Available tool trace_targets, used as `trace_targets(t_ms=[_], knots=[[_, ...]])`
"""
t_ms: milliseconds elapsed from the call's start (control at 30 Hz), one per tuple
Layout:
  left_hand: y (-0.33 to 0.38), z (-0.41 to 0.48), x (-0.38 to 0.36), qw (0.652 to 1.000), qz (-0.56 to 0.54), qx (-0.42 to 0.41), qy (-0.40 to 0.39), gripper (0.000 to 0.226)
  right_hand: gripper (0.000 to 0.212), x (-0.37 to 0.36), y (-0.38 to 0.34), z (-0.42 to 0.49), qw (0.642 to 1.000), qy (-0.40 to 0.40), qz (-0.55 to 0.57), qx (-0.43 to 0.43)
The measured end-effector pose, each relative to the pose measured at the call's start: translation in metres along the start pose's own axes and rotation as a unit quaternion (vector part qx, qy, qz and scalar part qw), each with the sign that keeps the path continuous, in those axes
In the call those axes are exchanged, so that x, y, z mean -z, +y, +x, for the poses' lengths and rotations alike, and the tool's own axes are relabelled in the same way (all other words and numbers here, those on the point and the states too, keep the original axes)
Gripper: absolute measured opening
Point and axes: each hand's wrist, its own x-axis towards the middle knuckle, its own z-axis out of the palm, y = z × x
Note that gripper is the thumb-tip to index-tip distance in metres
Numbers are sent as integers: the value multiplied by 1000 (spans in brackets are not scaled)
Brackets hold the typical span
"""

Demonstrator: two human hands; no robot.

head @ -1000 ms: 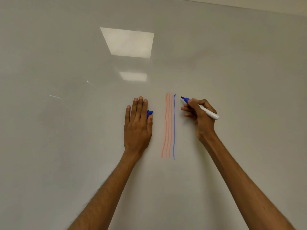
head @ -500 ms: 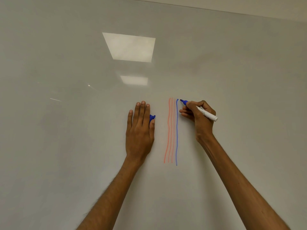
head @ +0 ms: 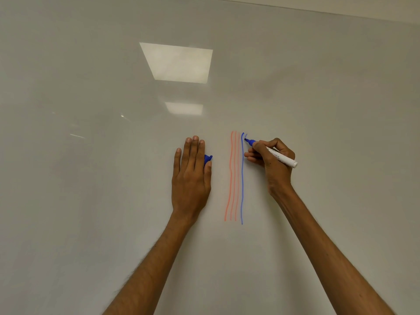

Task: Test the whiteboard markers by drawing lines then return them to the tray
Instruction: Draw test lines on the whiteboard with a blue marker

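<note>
I'm gripping the marker [head: 281, 157] in my right hand [head: 272, 165], tip just right of the blue line [head: 242, 178] — my left hand [head: 191, 178], left of it, is pinching the cap [head: 208, 158].

The right hand [head: 270, 162] grips a blue marker [head: 283, 158], tip on the whiteboard [head: 91, 201]. The flat left hand [head: 191, 178] pinches a blue cap [head: 208, 158].

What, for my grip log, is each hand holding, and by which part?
Right hand grips the blue marker by its barrel's front end. Left hand pinches the blue cap between thumb and forefinger; which part is hidden.
</note>
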Motion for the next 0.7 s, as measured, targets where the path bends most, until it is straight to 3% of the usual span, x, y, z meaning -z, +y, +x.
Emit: trace_targets(t_ms=[700], knots=[[0,-2,-2,1000,1,-2,7,52,14,20,16,-29,1000,0,-15,-21]])
